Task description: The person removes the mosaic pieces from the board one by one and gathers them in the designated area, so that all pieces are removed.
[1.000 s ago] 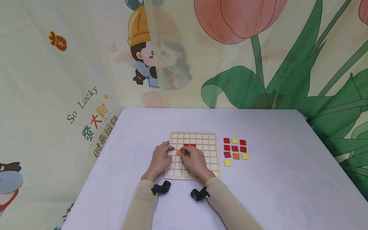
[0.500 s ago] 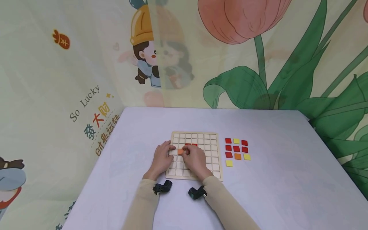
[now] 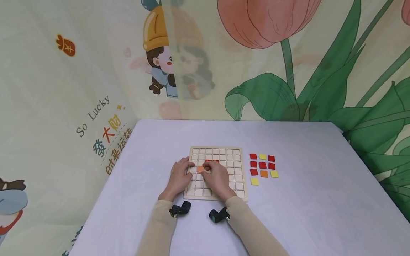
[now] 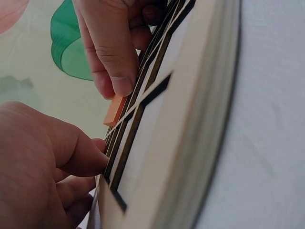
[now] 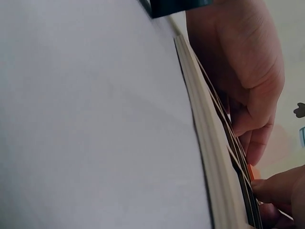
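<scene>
A light wooden grid board (image 3: 230, 185) lies on the table. On its left edge rests my left hand (image 3: 179, 177), with the thumb (image 4: 90, 160) and fingertips at the outer cells. My right hand (image 3: 217, 177) reaches over the board's middle, thumb and index finger pinching the right side of an orange tile (image 3: 200, 169). From the left wrist, this orange tile (image 4: 114, 112) shows right under the fingertips. Just behind the right hand's fingers, two red tiles (image 3: 216, 161) sit side by side in grid cells, partly covered. The right palm hides the cells beneath it.
Right of the board, several loose tiles lie in rough rows: red tiles (image 3: 262, 165), yellow tiles (image 3: 274, 174) and one orange tile (image 3: 264, 174). A white cloth covers the table (image 3: 307, 192). Behind it hangs a printed curtain (image 3: 198, 106).
The head view shifts slightly and back. My right wrist has moved a little to the left; its fingertips stay at the orange tile. My left hand keeps its place on the board's edge.
</scene>
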Demonstrator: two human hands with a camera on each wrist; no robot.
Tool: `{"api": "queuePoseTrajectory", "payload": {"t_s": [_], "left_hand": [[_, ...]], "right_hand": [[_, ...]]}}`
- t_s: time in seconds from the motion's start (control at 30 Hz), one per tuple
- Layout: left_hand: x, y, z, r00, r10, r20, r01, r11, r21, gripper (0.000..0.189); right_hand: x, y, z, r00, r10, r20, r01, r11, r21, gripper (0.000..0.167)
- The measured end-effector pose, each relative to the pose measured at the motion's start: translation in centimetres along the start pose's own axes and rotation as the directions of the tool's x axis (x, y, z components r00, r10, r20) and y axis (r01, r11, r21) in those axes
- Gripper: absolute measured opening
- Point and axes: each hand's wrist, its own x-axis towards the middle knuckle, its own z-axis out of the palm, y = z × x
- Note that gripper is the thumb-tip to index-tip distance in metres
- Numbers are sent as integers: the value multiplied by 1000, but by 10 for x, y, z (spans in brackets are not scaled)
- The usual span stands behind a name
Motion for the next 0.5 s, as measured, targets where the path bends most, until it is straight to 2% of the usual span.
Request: {"api": "queuePoseTrajectory", "payload": {"t_s": [0.27,0.5], "left_hand": [[0,0,0,1000,5,-7,-5,1000,-6,33],[0,0,-1,1000,-4,0,4,1000,-3,33]], "right_hand": [[-5,2,3,994,-57,-96,62,997,52,22],[-5,0,4,997,-52,-51,57,995,88,26]]}}
